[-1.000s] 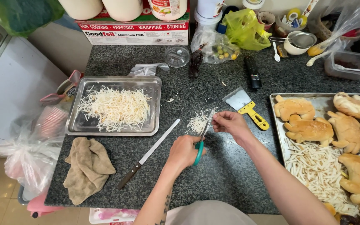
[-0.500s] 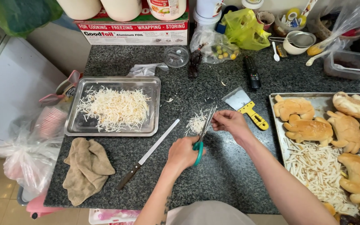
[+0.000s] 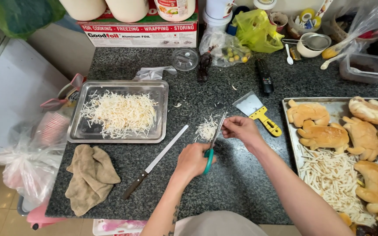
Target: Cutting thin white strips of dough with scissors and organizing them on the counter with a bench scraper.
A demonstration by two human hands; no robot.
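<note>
Scissors [image 3: 212, 142] in left hand [image 3: 192, 161]

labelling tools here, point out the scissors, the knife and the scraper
scissors [image 3: 208, 156]: head view, on the green handle
knife [image 3: 168, 145]: head view, on the blade's middle
scraper [image 3: 249, 104]: head view, on the metal blade

Steel tray [image 3: 160, 94] of shreds, knife [image 3: 156, 161], rag [image 3: 90, 177], scraper [image 3: 259, 111].

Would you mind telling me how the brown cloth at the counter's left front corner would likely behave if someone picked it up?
The brown cloth lies crumpled in soft folds, so it would probably hang limp. It looks thin, likely light. One edge sits near the knife handle, so lifting might nudge it.
</note>
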